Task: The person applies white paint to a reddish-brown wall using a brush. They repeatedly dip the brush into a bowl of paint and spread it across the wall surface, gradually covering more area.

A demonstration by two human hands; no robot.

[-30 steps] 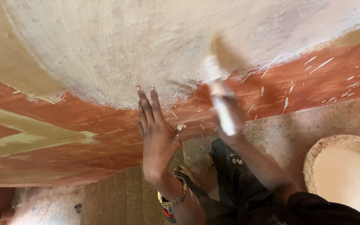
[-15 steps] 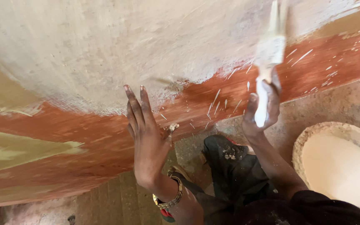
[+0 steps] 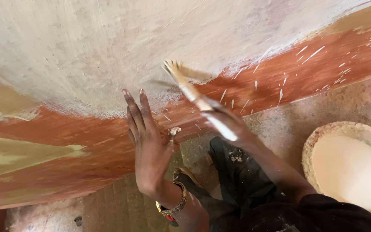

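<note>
Brush (image 3: 185, 83) is what we have in our right hand (image 3: 226, 124), gripped around the pale handle low down, with the bristle end pointing up and away from us and lying against the wall (image 3: 86, 51) right where the whitish coat meets the red-brown band (image 3: 323, 60). The picture is blurred there, so we cannot tell how many fingers wrap the handle, only that the hand is closed on it. We judge the brush light and stiff in the handle, soft and springy at the tip, and wet with paint, so likely slippery; a hold well back on the clean part of the handle looks soundest, away from the loaded bristles. Our left hand (image 3: 149, 146) grasps nothing: it lies flat and spread, fingers up, against the red-brown band just beside the brush, a bracelet (image 3: 174, 209) at the wrist. White flecks dot the band to the right. Down at the right a round basin (image 3: 312, 146) with a crusted rim holds pale paint, well apart from the brush. Dark trousers (image 3: 232, 172) show between our arms, over a speckled floor (image 3: 288, 120)
</note>
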